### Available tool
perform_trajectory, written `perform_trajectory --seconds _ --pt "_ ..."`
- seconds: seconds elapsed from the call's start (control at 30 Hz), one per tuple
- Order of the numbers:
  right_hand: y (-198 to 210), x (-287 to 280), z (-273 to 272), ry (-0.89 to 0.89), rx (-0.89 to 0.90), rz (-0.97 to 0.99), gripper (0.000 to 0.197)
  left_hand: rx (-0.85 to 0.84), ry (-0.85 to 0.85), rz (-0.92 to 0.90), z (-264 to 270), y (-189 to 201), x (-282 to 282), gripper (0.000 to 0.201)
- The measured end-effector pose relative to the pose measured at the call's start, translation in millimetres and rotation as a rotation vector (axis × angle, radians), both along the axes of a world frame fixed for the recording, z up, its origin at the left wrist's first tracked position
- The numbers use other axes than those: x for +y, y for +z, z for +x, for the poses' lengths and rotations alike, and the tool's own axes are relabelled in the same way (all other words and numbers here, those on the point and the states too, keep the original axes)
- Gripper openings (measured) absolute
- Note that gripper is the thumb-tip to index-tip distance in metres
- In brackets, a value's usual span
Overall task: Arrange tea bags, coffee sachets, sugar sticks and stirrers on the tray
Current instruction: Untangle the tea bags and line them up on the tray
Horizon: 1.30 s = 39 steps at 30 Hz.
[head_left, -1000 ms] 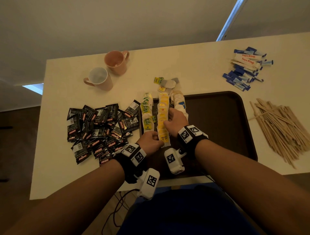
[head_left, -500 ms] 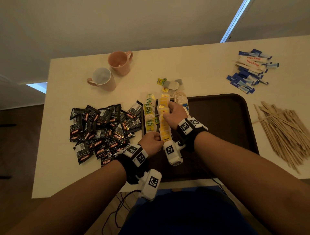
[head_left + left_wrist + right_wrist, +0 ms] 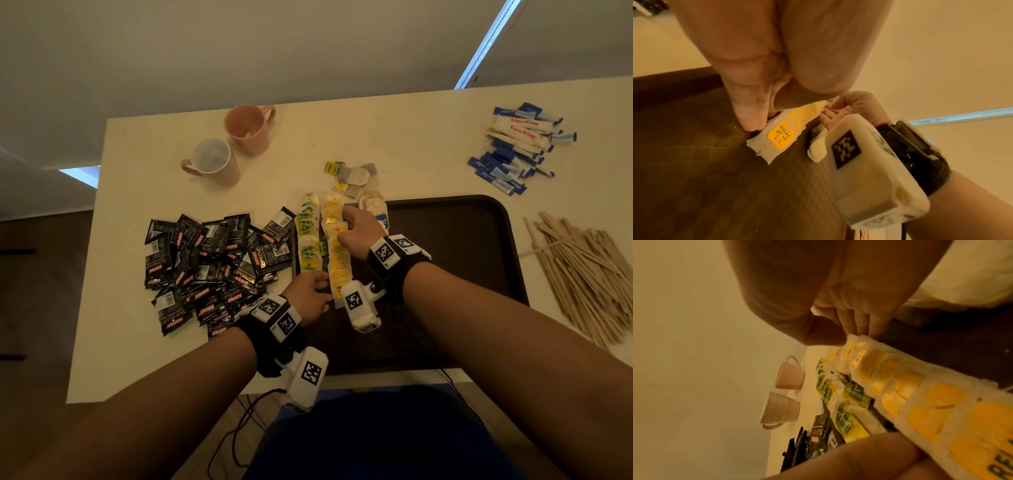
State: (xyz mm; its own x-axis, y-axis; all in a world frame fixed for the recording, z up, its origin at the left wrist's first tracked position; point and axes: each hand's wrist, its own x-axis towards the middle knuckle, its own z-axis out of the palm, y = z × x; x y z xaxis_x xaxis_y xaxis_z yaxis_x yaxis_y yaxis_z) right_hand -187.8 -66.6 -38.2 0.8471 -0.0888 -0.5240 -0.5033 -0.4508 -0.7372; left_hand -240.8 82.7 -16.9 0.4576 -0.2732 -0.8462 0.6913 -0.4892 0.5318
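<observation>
Cream table (image 3: 394,137) with square corners fills middle of room, lit warm and dim. Beyond far edge, plain pale surface (image 3: 239,51), unbroken. Thin bright bluish strip of light (image 3: 486,44) runs slantwise at upper right. Second small patch of cool light (image 3: 80,174) just past table's left edge. Dark brownish floor (image 3: 41,274) to left of table, in shadow. Black cable (image 3: 233,442) hangs below near edge of table.

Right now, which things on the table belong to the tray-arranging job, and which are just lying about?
Job: tray; yellow tea bag row; green tea bag row; coffee sachets; sugar sticks; wooden stirrers.
Lying about: two pink mugs.
</observation>
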Motion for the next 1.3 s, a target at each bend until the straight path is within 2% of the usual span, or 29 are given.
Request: perform_trajectory --seconds 0.07,0.17,0.3,0.5,0.63,0.77,0.9,1.07,1.13,1.3 --pt "4 0 0 0.02 0.021 0.011 0.038 0.01 0.016 -0.01 0 0 -1 0.054" --pt "4 0 0 -0.001 0.006 0.019 0.051 0.013 0.01 -0.009 1 -1 0 0.054" --pt "-2 -2 1 0.037 0.011 0.013 0.046 0.024 0.01 -0.002 0 1 -1 0.052" --pt "-5 -2 4 0.088 0.033 -0.029 0.057 0.025 0.026 0.008 -3 7 -2 0.052" --pt "10 -1 1 0.088 0.032 -0.028 0.04 0.028 0.068 0.02 -5 9 -2 0.057" --pt "-5 -5 0 0.102 0.022 -0.001 0.052 0.032 0.09 0.022 -8 7 0 0.058" --pt "15 -4 -15 0.071 0.059 -0.052 0.033 0.025 0.07 0.056 -12 0 2 0.059" --pt "12 -10 -41 0.123 0.186 -0.248 0.042 0.034 0.059 0.043 -16 0 3 0.06" --pt "11 -7 -43 0.128 0.175 -0.251 0.041 0.035 0.069 0.032 -17 -1 3 0.06" --pt "8 4 -43 0.095 0.124 -0.181 0.024 0.022 0.082 0.008 -19 1 3 0.058"
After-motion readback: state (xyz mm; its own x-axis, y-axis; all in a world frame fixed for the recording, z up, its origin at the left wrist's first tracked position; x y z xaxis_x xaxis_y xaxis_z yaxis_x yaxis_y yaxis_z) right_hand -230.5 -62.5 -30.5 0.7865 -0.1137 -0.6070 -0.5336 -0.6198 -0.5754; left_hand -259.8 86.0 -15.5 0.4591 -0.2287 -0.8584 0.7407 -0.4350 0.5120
